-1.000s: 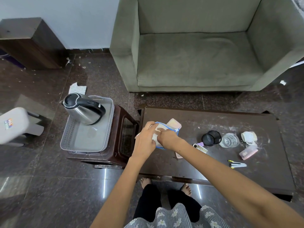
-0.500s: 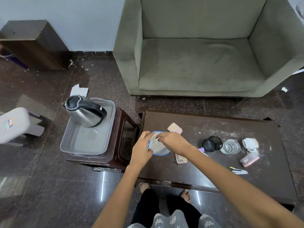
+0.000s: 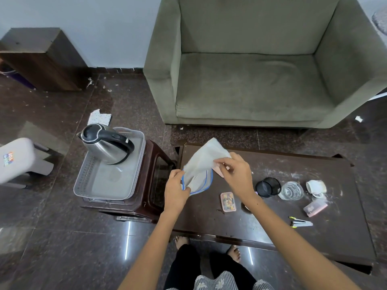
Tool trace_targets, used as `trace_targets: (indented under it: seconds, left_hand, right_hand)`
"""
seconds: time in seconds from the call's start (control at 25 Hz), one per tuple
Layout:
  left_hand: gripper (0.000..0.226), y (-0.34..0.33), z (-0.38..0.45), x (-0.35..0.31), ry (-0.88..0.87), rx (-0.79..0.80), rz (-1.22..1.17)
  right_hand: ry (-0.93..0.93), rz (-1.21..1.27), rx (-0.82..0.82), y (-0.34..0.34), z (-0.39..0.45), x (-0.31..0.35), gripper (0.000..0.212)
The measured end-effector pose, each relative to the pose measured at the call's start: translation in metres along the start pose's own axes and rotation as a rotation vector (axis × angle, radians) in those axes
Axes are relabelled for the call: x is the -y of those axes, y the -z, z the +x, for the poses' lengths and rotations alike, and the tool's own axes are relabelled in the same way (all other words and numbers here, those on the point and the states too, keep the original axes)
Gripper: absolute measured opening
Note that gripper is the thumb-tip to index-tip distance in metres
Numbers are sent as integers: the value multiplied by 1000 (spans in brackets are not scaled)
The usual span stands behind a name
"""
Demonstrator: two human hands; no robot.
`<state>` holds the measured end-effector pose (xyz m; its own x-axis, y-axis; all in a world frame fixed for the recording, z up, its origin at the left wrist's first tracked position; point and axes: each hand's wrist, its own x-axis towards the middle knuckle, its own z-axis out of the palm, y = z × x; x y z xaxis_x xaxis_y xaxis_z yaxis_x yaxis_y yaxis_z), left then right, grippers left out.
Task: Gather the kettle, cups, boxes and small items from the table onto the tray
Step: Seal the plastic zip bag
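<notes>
Two hands hold one thing at the middle of the frame: a pale pouch (image 3: 202, 162) with a blue-edged rim, lifted above the left end of the table (image 3: 272, 222). Its long axis slants from lower left to upper right. The left hand (image 3: 175, 190) grips the rim at the low end, fingers curled round it. The right hand (image 3: 235, 174) pinches the pale upper flap between thumb and fingertips. A pink item shows just behind the pouch, mostly hidden.

Left of the pouch, across a narrow gap, the tray (image 3: 83, 181) sits on a dark stool, with the kettle (image 3: 106, 145) already standing at its far end. The tray lies nearer the left hand, so a move leftward would likely carry the pouch over.

Right of the hands, on the table, lie a small clear box (image 3: 228, 201) just below the right wrist, then a black mesh cup (image 3: 268, 186), a glass (image 3: 292, 190), a tipped white cup (image 3: 316, 186), a pink box (image 3: 315, 208) and pens (image 3: 301, 222). None of these is on the tray yet.
</notes>
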<state>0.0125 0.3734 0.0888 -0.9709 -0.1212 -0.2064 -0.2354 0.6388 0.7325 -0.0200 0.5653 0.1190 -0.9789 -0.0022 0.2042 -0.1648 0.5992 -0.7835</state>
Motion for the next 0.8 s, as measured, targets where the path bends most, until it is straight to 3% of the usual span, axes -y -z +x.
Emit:
trace_targets:
  seconds: [0.16, 0.28, 0.4, 0.52, 0.6, 0.8]
  left_hand:
    - [52, 0, 0, -2, 91, -80, -81]
    - [49, 0, -1, -7, 123, -120, -174]
    - [46, -4, -5, -12, 102, -137, -207]
    - [46, -10, -13, -20, 4, -108, -260]
    - [49, -13, -21, -26, -39, -32, -304]
    - [44, -19, -29, -30, -12, 114, -364]
  right_hand:
    - [113, -320, -188, 8, -4, 9, 18]
    - [-127, -493, -34, 0, -8, 4, 21]
    - [-408, -355, 221, -20, -9, -1, 36]
    - [-561, -57, 259, -41, 0, 7, 57]
    - [-594, 39, 206, -51, 8, 14, 61]
    - [-456, -63, 231, -54, 16, 21, 52]
